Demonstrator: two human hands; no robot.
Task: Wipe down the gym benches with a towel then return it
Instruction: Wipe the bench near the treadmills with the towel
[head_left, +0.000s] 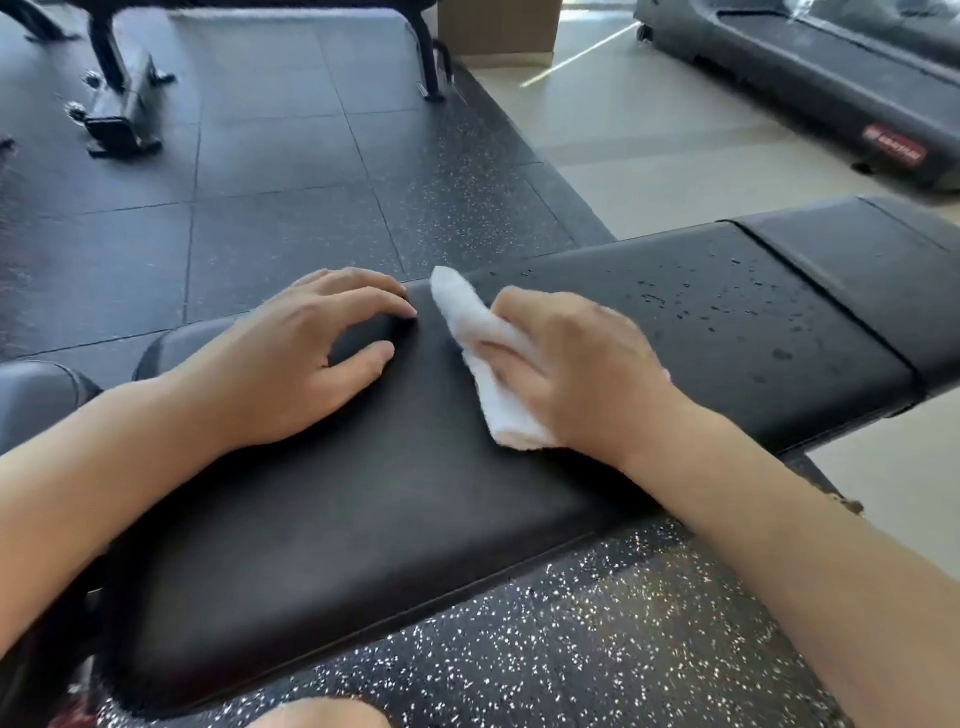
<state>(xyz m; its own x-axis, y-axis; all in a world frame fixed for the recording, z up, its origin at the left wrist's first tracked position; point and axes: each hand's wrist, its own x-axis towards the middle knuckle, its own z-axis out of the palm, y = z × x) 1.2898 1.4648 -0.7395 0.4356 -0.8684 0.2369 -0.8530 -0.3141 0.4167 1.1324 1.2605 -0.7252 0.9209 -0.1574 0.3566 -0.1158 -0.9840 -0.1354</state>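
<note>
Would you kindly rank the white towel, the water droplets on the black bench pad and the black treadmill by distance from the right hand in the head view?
1. White towel, under the right hand.
2. Water droplets, further right on the black bench pad.
3. Black treadmill, far upper right.

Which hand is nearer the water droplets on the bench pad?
Right. The right hand presses the white towel on the bench pad, just short of the droplets. The left hand rests on the pad's far edge, beyond the towel.
</note>
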